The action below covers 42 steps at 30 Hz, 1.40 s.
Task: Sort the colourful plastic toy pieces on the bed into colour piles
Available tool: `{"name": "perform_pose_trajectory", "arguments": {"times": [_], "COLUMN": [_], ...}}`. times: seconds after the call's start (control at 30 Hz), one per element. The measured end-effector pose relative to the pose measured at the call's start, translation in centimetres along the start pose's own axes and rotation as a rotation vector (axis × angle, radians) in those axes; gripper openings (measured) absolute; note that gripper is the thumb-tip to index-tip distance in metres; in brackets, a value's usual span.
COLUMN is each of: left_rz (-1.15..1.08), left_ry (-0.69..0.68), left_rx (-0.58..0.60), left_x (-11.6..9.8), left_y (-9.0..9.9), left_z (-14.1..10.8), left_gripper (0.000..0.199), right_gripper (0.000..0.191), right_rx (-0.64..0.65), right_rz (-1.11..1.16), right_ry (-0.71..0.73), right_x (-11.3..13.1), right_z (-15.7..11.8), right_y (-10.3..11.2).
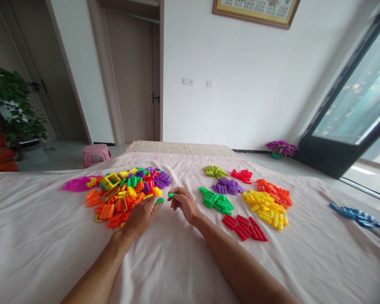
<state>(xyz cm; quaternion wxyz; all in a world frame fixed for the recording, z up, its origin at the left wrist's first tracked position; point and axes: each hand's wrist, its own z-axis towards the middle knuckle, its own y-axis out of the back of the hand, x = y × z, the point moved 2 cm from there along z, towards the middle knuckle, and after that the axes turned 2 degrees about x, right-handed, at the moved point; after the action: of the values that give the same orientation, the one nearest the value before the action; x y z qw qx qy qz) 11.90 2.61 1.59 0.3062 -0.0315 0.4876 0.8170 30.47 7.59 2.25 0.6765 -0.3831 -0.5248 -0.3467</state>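
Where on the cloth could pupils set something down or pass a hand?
Bare cloth shows between the yellow pieces and blue pieces, and between the mixed pile and lime-green pieces. Crowded: within that pile and around the purple pieces.

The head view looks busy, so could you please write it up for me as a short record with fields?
left hand: pinches a green piece
right hand: pinches a second green piece
left side: mixed pile, several colours
right side, single-colour groups: lime group, purple group, green group, yellow group, orange group, two red groups
far right: blue pieces
surface: pale pink cloth
background: pink stool, purple flowers
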Motion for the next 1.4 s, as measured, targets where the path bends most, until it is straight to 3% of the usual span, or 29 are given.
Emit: {"name": "perform_pose_trajectory", "arguments": {"times": [0.1, 0.27, 0.43, 0.53, 0.6, 0.7, 0.8, 0.87, 1.0, 1.07, 1.23, 1.4], "left_rz": [0.004, 0.097, 0.177, 0.124, 0.074, 0.056, 0.090, 0.095, 0.087, 0.100, 0.089, 0.003], "left_ry": [0.017, 0.082, 0.116, 0.079, 0.063, 0.094, 0.272, 0.453, 0.756, 0.852, 0.984, 0.964], "left_rx": [0.033, 0.112, 0.157, 0.128, 0.056, -0.192, -0.489, -0.612, -0.722, -0.733, -0.616, -0.531], "left_x": [0.1, 0.3, 0.2, 0.1, 0.4, 1.8, 4.0, 5.5, 7.8, 8.9, 11.3, 12.6], "left_y": [-0.4, -0.5, -0.5, 0.0, 0.8, 2.8, 4.8, 5.8, 6.9, 7.1, 6.6, 5.8], "left_z": [0.0, -0.1, -0.3, -0.3, -0.3, -0.4, -1.0, -1.5, -2.7, -3.3, -4.0, -3.9], "left_gripper": [0.026, 0.031, 0.037, 0.039, 0.041, 0.042, 0.045, 0.046, 0.042, 0.040, 0.041, 0.038], "right_gripper": [0.030, 0.036, 0.025, 0.017, 0.015, 0.015, 0.016, 0.018, 0.019, 0.019, 0.021, 0.026], "right_rx": [0.032, 0.063, 0.114, 0.172, 0.160, 0.043, -0.041, -0.059, -0.021, -0.035, -0.182, -0.027], "right_rz": [0.079, 0.015, -0.177, -0.302, -0.418, -0.741, -1.073, -1.204, -1.318, -1.371, -1.539, -1.406], "right_ry": [-0.043, -0.001, 0.018, -0.011, -0.050, -0.038, -0.032, -0.104, -0.325, -0.355, -0.233, 0.024], "right_x": [-0.3, -0.4, -0.7, 0.5, 2.2, 5.8, 9.0, 10.1, 10.4, 10.5, 11.8, 10.4], "right_z": [-0.2, -0.3, -0.2, 0.1, 0.3, 0.1, -0.8, -1.5, -2.4, -2.6, -2.4, -1.1], "right_y": [-1.1, -2.0, -1.8, -0.9, 0.6, 4.2, 7.9, 10.0, 12.8, 13.4, 12.5, 7.4]}}
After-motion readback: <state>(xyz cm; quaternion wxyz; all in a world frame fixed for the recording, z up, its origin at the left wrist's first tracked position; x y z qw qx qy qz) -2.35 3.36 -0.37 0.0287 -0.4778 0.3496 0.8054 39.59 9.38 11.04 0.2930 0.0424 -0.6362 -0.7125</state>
